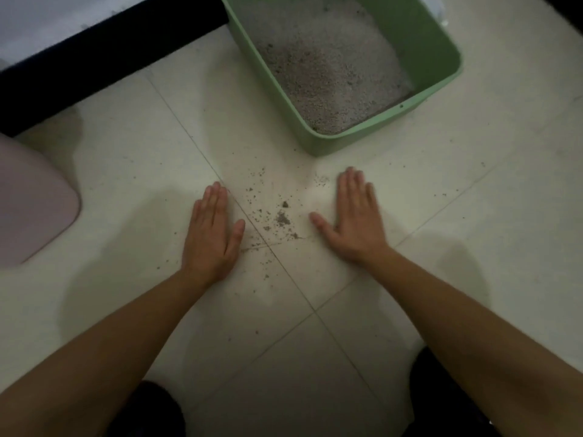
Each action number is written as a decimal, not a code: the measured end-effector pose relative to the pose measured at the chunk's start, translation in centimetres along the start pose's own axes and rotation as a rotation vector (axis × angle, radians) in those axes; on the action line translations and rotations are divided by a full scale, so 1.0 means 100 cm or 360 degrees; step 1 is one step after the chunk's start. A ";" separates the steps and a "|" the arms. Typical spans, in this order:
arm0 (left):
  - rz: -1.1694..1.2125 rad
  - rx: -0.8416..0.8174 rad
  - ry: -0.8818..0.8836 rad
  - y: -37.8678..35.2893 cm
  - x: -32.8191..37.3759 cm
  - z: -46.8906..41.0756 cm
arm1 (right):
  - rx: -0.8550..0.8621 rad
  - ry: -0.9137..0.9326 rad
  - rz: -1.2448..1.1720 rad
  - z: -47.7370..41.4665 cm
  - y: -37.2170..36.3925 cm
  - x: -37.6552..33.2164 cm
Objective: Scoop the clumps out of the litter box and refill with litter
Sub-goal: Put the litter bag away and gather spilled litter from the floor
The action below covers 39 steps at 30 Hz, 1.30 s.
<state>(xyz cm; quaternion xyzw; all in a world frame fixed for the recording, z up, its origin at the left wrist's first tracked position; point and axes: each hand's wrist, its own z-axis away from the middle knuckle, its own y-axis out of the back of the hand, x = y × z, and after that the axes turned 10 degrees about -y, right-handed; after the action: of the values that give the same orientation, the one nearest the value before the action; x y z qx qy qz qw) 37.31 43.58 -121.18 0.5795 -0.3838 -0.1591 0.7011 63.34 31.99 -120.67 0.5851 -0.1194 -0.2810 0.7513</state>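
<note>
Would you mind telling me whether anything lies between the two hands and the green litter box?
Nothing solid does. Only spilled litter lies scattered on the floor between the left hand and the right hand, and bare tile runs on to the near corner of the litter box. The pink object sits far left, off that path.

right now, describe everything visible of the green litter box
The litter box is a pale green, plastic-looking tub with rounded corners and tall walls, upright on the tiled floor at an angle, its far end out of frame. Grainy grey litter, darker in the middle, covers its bottom. Neither the left hand nor the right hand touches it.
</note>
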 end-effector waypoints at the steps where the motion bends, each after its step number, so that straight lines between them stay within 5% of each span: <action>1: -0.0011 0.0042 0.0080 0.002 -0.003 0.006 | -0.0038 0.0131 0.0000 0.005 -0.004 -0.024; 8: -0.0064 0.0264 0.0679 0.014 -0.043 0.042 | -0.0226 0.0786 -0.0016 0.011 -0.024 -0.114; 12: 0.0037 0.0364 0.0940 0.015 -0.047 0.050 | -0.0115 0.0584 -0.0098 -0.046 -0.005 -0.111; 15: 0.0109 0.0372 0.1017 0.006 -0.039 0.053 | -0.0188 0.0576 -0.0049 -0.081 0.007 -0.104; 25: 0.0292 0.0530 0.0975 0.003 -0.033 0.043 | -0.0294 0.1548 0.0248 -0.012 -0.018 -0.093; 27: 0.0309 0.0451 0.0789 0.006 -0.031 0.032 | -0.0252 0.1444 0.0115 -0.014 -0.010 -0.079; 32: 0.0267 0.0004 0.0135 0.002 0.005 -0.002 | 0.0046 0.0568 -0.0153 -0.042 0.004 -0.019; 35: 0.0502 -0.0044 0.0003 -0.003 0.039 -0.007 | 0.0064 0.0473 -0.0033 -0.045 0.002 -0.002; 39: 0.0508 0.0223 0.0151 0.018 0.013 -0.021 | -0.0040 0.0580 0.0030 -0.026 -0.004 -0.029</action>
<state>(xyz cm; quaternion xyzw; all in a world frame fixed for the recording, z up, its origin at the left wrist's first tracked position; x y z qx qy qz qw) 39.28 44.62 -119.05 0.5657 -0.4476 0.0088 0.6925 62.23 35.69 -121.38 0.6158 0.0168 -0.1647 0.7703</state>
